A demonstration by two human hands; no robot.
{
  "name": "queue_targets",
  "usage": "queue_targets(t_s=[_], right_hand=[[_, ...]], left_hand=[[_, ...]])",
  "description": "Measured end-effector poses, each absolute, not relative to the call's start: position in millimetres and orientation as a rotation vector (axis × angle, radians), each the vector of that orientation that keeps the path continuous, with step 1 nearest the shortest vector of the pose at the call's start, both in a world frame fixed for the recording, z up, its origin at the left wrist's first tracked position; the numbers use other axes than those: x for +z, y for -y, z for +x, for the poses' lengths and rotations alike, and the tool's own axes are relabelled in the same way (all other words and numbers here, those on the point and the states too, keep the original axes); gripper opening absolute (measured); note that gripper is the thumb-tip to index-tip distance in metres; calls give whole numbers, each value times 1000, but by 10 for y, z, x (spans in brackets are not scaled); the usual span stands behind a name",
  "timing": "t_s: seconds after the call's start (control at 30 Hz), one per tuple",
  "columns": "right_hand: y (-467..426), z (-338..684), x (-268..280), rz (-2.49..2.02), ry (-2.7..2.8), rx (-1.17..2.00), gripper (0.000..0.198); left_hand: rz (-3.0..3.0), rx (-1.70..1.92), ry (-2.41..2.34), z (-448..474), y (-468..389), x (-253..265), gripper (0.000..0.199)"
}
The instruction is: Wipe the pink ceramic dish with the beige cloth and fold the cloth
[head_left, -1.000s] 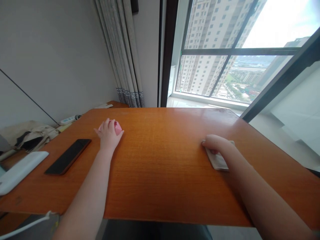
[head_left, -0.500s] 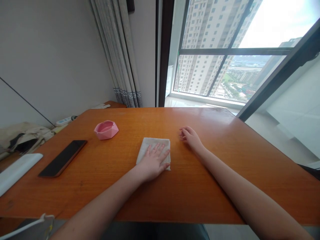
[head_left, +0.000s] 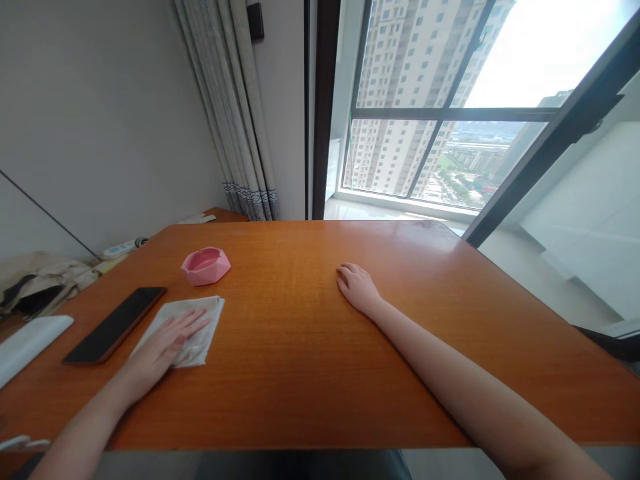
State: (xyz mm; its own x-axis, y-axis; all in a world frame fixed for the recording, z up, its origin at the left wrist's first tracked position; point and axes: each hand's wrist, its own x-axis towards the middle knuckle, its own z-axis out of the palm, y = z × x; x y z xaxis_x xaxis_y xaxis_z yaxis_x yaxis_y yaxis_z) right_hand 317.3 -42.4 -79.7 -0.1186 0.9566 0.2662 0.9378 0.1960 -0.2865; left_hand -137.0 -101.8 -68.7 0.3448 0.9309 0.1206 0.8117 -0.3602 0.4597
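My left hand [head_left: 163,341] lies flat on a folded white cloth [head_left: 201,350], with the fingers stretched out over it and pointing away to the right. The cloth rests on the wooden table [head_left: 280,353] at the left, close beside a dark phone [head_left: 117,325] and just nearer to me than a pink faceted ashtray [head_left: 206,267]. Palm down near the middle of the tabletop, my right hand [head_left: 359,288] rests with its fingers loosely bent. Nothing shows in it, and its underside is hidden.
A white object [head_left: 33,347] sits at the table's left edge. Beyond that edge lie a beige fabric bag [head_left: 47,280] and a power strip [head_left: 120,249]. Past the far edge are a curtain [head_left: 230,120] and a large window [head_left: 440,113].
My left hand has slid left with the cloth, from the table's middle to beside the phone. My right hand has settled palm down, slightly further left. The view has shifted a little.
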Motion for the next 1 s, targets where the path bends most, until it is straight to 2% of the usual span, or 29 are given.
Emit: queue_targets(t_s=[0.1,0.2,0.3,0.47,0.63,0.83,1.0], right_hand=[[434,3191,-803,-1768,2100,59,32],[419,3176,-808,-1771,2097,63,32],[350,3069,-805,-1874,2046,106,35],[252,2769,-801,-2021,1941,176,40],[285,2720,-807,-1857,2017,107,32],[230,2827,-785,-1648,2057,314,26],[229,2791,-783,-1657,2096,214,20]], left_hand=[[2207,585,-1654,-1523,934,-646,35],[2331,521,-1748,-1296,898,-529,27],[2476,623,-1639,-679,886,-389,21],[2552,314,-1254,593,630,-324,19],[2602,276,-1489,1391,173,-493,21],[2622,380,-1460,1547,100,-646,25],[2635,473,-1267,1422,84,-686,18]])
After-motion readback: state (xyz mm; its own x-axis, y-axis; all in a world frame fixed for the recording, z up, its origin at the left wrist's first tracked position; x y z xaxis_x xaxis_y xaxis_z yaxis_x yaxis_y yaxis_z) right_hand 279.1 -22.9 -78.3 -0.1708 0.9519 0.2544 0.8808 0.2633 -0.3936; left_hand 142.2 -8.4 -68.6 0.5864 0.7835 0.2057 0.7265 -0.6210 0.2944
